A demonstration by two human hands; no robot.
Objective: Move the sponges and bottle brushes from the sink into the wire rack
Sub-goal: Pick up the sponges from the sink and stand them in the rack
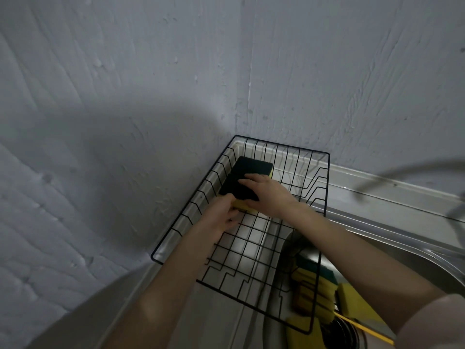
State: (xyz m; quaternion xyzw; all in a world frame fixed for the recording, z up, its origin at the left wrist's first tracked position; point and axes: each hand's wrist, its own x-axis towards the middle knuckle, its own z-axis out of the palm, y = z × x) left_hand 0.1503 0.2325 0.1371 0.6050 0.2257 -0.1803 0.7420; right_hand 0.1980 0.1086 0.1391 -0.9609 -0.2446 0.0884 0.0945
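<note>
Both hands grip a yellow rectangular sponge with a dark green scouring face (241, 180) inside the black wire rack (324, 172): left hand (221, 215) pinches its near edge, right hand (269, 195) presses fingers spread on top. More yellow sponges (309, 285) lie in the steel sink (415, 250) at 5 o'clock.

bare forearms, pale pink sleeve (435, 323) at right

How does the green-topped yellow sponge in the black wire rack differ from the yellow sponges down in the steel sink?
The green-topped yellow sponge lies flat in the black wire rack, under both hands; the yellow sponges sit piled in the steel sink, untouched. The rack sponge shows its dark scrubbing face; the sink sponges show mostly yellow. All have green and yellow layers.
</note>
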